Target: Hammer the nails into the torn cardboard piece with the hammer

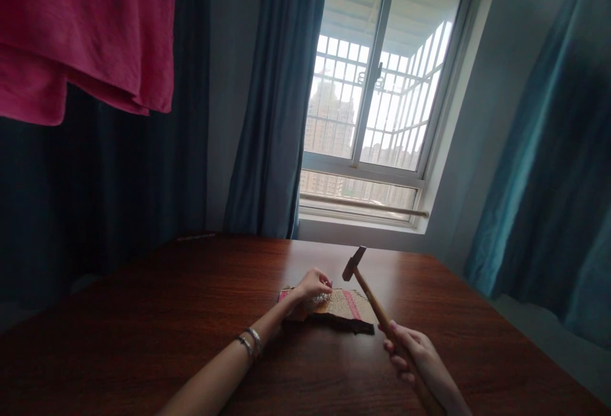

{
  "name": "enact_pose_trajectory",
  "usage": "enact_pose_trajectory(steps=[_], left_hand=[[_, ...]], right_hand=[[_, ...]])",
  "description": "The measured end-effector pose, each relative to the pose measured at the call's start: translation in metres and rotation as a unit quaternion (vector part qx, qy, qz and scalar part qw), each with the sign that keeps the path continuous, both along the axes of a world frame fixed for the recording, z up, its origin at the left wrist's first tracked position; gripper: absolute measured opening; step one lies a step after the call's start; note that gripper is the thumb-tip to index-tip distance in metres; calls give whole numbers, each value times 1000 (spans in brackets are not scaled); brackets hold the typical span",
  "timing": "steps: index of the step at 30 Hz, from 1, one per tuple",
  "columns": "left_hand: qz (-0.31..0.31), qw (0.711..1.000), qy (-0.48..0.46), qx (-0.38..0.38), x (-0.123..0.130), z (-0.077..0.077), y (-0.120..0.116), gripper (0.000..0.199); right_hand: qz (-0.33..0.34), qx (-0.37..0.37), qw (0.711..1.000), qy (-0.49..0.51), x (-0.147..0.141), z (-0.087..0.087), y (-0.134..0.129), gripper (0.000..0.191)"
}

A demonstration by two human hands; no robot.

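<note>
Hammer in one hand, the other at a patterned piece.
The right hand (411, 351) wraps its fingers round the handle of the hammer (373, 299), head up. Beyond, the left hand's (314, 285) fingertips pinch narrowly just over the patterned piece (354, 303) on the table (191, 314); whether they grip something small, I cannot tell.

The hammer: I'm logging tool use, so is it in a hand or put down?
In a hand: the right hand is closed around the wooden handle of the hammer.
</note>
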State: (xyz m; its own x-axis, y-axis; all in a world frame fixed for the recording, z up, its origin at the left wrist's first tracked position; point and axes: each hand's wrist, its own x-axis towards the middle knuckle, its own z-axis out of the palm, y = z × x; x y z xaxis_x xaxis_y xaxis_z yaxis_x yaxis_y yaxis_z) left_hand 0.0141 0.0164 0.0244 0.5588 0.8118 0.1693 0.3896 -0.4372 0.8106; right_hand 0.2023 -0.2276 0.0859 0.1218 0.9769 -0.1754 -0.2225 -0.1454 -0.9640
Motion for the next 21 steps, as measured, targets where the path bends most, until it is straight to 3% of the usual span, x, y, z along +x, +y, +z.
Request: enact_pose_trajectory(steps=[8,21], left_hand=[[8,1000,-12,2,0,-2,0,24],[16,1000,4,-16,1,3,-5,25]], right_hand=[[31,19,999,-4,-27,-1,18,48],[38,28,998,-36,-28,4,18,48]])
